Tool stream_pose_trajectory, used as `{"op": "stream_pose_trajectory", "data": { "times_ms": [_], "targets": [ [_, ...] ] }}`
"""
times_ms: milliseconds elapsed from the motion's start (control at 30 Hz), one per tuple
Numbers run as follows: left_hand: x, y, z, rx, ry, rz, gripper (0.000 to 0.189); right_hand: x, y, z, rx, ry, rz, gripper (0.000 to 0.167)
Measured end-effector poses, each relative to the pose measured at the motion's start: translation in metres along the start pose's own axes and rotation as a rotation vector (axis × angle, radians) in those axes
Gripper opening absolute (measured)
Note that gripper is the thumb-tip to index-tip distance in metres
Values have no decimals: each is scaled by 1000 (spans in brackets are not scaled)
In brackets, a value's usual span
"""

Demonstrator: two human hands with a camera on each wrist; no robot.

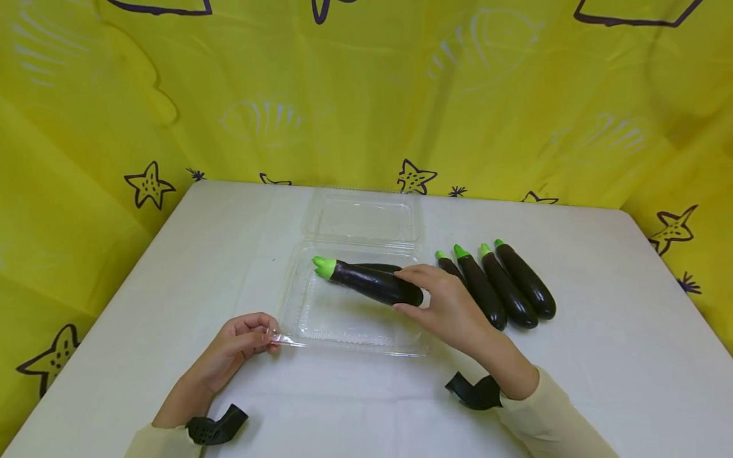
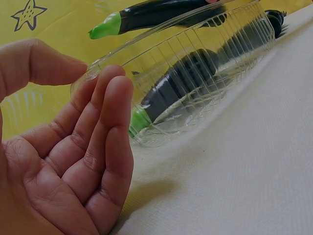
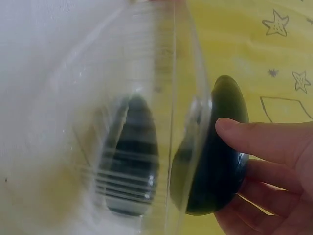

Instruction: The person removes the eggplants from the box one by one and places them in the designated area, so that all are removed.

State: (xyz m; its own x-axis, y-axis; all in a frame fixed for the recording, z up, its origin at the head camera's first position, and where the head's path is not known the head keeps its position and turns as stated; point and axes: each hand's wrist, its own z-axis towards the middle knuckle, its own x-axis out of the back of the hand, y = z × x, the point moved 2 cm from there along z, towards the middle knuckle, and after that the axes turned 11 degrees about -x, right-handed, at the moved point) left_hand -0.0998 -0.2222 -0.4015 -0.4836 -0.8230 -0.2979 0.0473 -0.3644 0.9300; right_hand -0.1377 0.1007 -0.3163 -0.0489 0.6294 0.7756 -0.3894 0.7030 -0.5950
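Observation:
My right hand (image 1: 449,308) grips a dark, glossy eggplant (image 1: 372,284) with a bright green stem by its thick end. It is held above a clear plastic clamshell container (image 1: 355,347), the stem pointing left. Inside lies another eggplant (image 2: 183,81), mostly hidden in the head view behind the held one. My left hand (image 1: 235,346) pinches the container's near left corner between thumb and fingers. In the right wrist view, thumb and fingers hold the eggplant (image 3: 227,147) from opposite sides, beyond the container's clear wall.
Several more eggplants (image 1: 518,286) lie side by side to the right of the container, one partly hidden by my right hand. The container's hinged lid (image 1: 363,219) lies folded back at the far side. A yellow patterned curtain (image 1: 355,102) stands behind the white table (image 1: 618,331).

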Motion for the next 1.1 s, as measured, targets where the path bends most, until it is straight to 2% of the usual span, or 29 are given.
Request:
{"op": "stream_pose_trajectory", "data": {
  "times_ms": [300,433,667,1100],
  "targets": [
    [0,0,-1,8,1,8,24,23,16,-5,-55,71,12,43],
    [0,0,-1,8,5,10,24,31,22,-7,-85,72,17,43],
    [-1,1,-1,6,19,9,23,54,36,-14,-99,205,-47,44],
    [0,0,1,-12,4,8,23,86,71,-37,-284,260,-46,45]
  ]
}}
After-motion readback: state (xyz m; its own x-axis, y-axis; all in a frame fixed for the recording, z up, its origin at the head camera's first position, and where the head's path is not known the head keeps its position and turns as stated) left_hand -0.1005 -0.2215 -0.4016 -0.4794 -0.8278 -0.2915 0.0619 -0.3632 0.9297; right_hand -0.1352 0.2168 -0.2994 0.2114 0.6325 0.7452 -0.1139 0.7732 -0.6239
